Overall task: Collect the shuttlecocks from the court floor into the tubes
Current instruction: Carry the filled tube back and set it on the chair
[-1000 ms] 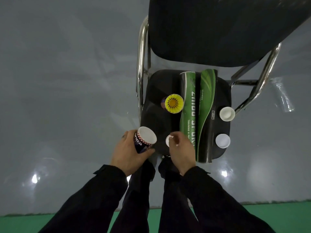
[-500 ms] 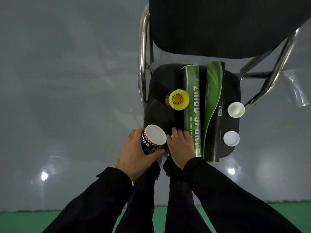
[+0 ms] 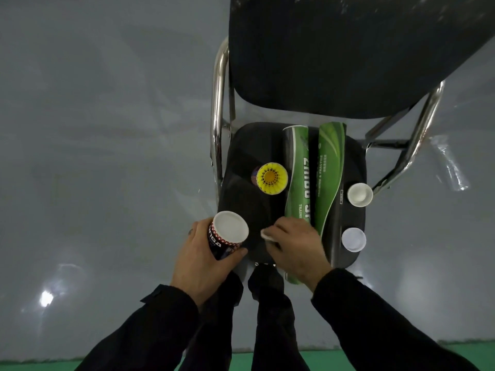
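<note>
The left hand point(image 3: 199, 259) grips a capped dark tube point(image 3: 226, 238) upright at the chair seat's point(image 3: 241, 194) front edge; the right hand point(image 3: 293, 243) pinches a white cap point(image 3: 266, 234) beside it. Beyond stand a yellow shuttlecock stack point(image 3: 272, 178) and two green tubes point(image 3: 313, 170).

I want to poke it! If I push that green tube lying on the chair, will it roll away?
Probably yes. The green cardboard tube is round and lies on its side on the black chair seat, so a sideways push should roll it. The second green tube beside it may block one way. It likely feels light and stiff.
</note>
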`<state>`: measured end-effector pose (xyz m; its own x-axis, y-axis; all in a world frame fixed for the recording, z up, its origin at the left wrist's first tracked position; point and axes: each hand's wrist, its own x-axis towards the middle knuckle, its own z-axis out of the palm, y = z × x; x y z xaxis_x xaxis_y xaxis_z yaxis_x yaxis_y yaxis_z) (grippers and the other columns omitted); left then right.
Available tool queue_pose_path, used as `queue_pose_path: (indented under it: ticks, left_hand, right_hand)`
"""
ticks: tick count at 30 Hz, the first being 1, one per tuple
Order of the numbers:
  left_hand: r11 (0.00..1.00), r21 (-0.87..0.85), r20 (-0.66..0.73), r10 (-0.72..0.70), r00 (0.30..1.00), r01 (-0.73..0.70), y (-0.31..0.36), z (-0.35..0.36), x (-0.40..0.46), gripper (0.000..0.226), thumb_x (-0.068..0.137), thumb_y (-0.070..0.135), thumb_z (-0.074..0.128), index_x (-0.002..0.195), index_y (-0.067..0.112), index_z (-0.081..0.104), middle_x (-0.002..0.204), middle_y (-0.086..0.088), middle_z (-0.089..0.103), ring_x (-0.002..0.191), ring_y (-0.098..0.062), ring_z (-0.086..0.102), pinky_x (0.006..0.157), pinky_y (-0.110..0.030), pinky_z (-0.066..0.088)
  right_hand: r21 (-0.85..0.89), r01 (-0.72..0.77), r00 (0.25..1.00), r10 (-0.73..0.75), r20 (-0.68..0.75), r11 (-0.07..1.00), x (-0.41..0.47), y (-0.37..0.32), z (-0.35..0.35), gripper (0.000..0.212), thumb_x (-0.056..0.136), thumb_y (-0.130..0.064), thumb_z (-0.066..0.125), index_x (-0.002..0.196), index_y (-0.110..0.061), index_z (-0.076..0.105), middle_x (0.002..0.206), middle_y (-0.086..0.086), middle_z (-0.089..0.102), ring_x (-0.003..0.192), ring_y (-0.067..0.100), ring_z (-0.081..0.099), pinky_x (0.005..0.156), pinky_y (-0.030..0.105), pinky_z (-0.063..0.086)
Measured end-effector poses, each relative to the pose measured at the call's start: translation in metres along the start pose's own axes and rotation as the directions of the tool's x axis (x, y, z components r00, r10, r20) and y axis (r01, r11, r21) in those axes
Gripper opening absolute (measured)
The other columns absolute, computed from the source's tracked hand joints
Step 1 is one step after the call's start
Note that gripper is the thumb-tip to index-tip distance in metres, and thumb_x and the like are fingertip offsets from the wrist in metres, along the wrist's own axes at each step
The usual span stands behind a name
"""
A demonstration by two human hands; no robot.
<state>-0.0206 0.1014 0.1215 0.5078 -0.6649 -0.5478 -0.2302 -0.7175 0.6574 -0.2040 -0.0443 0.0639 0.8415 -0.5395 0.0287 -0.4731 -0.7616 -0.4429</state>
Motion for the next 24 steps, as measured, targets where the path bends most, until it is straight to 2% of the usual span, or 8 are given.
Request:
queue_pose_path:
  ticks: [3, 6, 10, 14, 17, 19, 21, 24]
  left_hand:
    - [1.0, -0.028, -0.004, 0.004, 1.0, -0.004, 0.003, 0.002, 0.007, 0.073, 0.071, 0.055, 0.085, 0.127, 0.043, 0.039, 0.115, 0.031, 0.044, 0.106, 0.004, 0.051, 0.087, -0.009, 0.037]
    - [0.999, -0.039, 0.014, 0.017, 1.0, -0.016, 0.011, 0.008, 0.015, 0.074, 0.07, 0.056, 0.084, 0.127, 0.043, 0.039, 0.119, 0.023, 0.046, 0.113, -0.005, 0.052, 0.089, -0.011, 0.037]
    - [0.998, -0.037, 0.02, 0.054, 0.998, -0.054, 0.018, 0.015, 0.019, 0.076, 0.069, 0.061, 0.082, 0.128, 0.048, 0.036, 0.121, 0.024, 0.045, 0.113, -0.003, 0.052, 0.089, -0.009, 0.036]
    - [0.998, -0.004, 0.022, 0.07, 0.997, -0.07, 0.024, 0.019, 0.023, 0.076, 0.069, 0.063, 0.081, 0.127, 0.052, 0.033, 0.122, 0.025, 0.042, 0.104, 0.015, 0.047, 0.081, -0.003, 0.033]
    - [0.997, -0.02, 0.007, 0.076, 0.997, -0.076, 0.025, 0.02, 0.026, 0.078, 0.067, 0.066, 0.079, 0.131, 0.045, 0.039, 0.123, 0.023, 0.044, 0.105, 0.019, 0.045, 0.083, -0.004, 0.034]
    - [0.997, -0.012, 0.006, 0.082, 0.997, -0.082, 0.025, 0.02, 0.027, 0.077, 0.066, 0.069, 0.077, 0.129, 0.049, 0.037, 0.123, 0.024, 0.044, 0.105, 0.021, 0.044, 0.083, -0.004, 0.034]
    - [0.997, -0.009, 0.015, 0.08, 0.997, -0.08, 0.026, 0.02, 0.028, 0.075, 0.066, 0.069, 0.076, 0.124, 0.055, 0.032, 0.123, 0.025, 0.043, 0.105, 0.022, 0.044, 0.082, -0.003, 0.034]
    - [0.998, 0.001, 0.021, 0.069, 0.997, -0.069, 0.022, 0.023, 0.027, 0.078, 0.067, 0.069, 0.078, 0.13, 0.05, 0.035, 0.124, 0.024, 0.044, 0.104, 0.019, 0.044, 0.083, -0.005, 0.033]
  right_hand:
    - [0.097, -0.092, 0.921, 0.121, -0.37, 0.991, 0.012, -0.002, -0.042, 0.018, 0.098, -0.029, 0.068, 0.115, -0.026, 0.072, 0.106, -0.001, 0.069, 0.086, 0.02, 0.058, 0.078, 0.031, 0.041]
    - [0.005, -0.112, 0.884, 0.102, -0.457, 0.994, 0.045, 0.005, -0.054, 0.023, 0.098, -0.024, 0.071, 0.121, -0.025, 0.076, 0.124, 0.001, 0.071, 0.096, 0.029, 0.062, 0.084, 0.037, 0.046]
    - [-0.133, -0.059, 0.97, 0.026, -0.242, 0.989, 0.066, 0.008, -0.028, 0.034, 0.097, -0.016, 0.065, 0.129, -0.025, 0.072, 0.144, 0.005, 0.062, 0.122, 0.037, 0.06, 0.093, 0.05, 0.05]
    - [-0.177, -0.049, 0.999, 0.052, 0.011, 0.983, 0.058, 0.018, -0.006, 0.049, 0.102, -0.025, 0.05, 0.15, -0.03, 0.048, 0.167, 0.006, 0.032, 0.151, 0.034, 0.031, 0.117, 0.05, 0.033]
    - [-0.168, -0.06, 0.994, 0.075, 0.081, 0.984, 0.055, 0.018, -0.001, 0.052, 0.108, -0.041, 0.037, 0.159, -0.029, 0.032, 0.172, 0.008, 0.017, 0.156, 0.031, 0.019, 0.125, 0.048, 0.021]
    - [-0.165, -0.064, 0.991, 0.082, 0.103, 0.984, 0.057, 0.018, -0.004, 0.055, 0.109, -0.048, 0.03, 0.16, -0.028, 0.029, 0.172, 0.01, 0.013, 0.158, 0.031, 0.016, 0.127, 0.048, 0.018]
    - [-0.174, -0.071, 0.989, 0.092, 0.114, 0.982, 0.062, 0.018, -0.006, 0.056, 0.109, -0.047, 0.033, 0.161, -0.028, 0.029, 0.172, 0.013, 0.01, 0.158, 0.032, 0.014, 0.127, 0.049, 0.016]
    - [-0.193, -0.072, 0.983, 0.102, 0.152, 0.979, 0.066, 0.016, -0.007, 0.061, 0.106, -0.045, 0.043, 0.162, -0.029, 0.024, 0.173, 0.014, 0.005, 0.159, 0.033, 0.011, 0.127, 0.052, 0.015]
